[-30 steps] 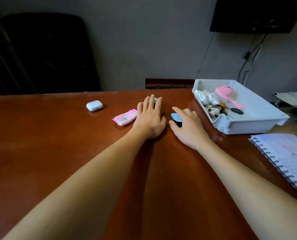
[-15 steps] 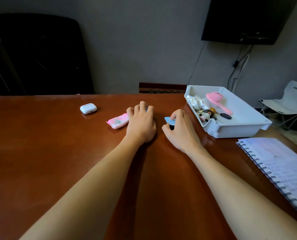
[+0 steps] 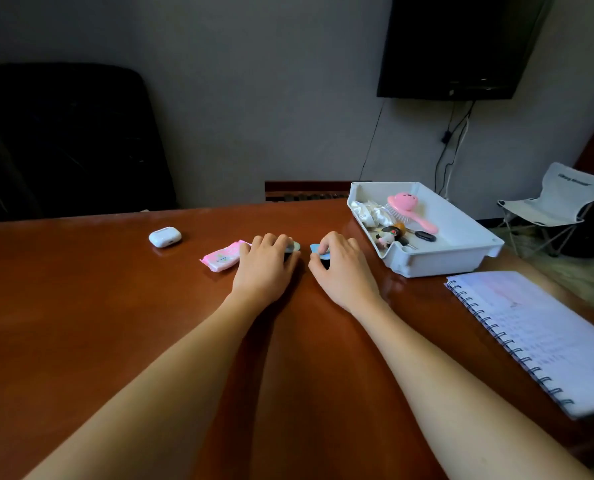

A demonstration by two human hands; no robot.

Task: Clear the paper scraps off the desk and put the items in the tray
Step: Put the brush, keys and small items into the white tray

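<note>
I'm curling my right hand [image 3: 340,268] over a small light-blue piece [image 3: 315,248] on the table [image 3: 115,323], my fingers [image 3: 325,244] pinching its edge while a dark bit shows under my palm; I can't tell whether it is paper or a small item. My left hand [image 3: 266,268] is pressing down on a similar pale-blue piece [image 3: 294,246], fingers bent over it, and whether it is gripped I cannot tell. To do this well, I'm thinking I should slide a fingertip under the thin edge and lift rather than scrape across the polished wood. The white tray [image 3: 462,251] is sitting just to my right, its long axis running away from me and slightly leftward, already holding a pink hairbrush [image 3: 410,211] with its handle pointing toward me and to the right. The pink tissue packet [image 3: 222,259], lying diagonally beside my left hand, and the white earbud case [image 3: 165,236] farther left are waiting their turn.
</note>
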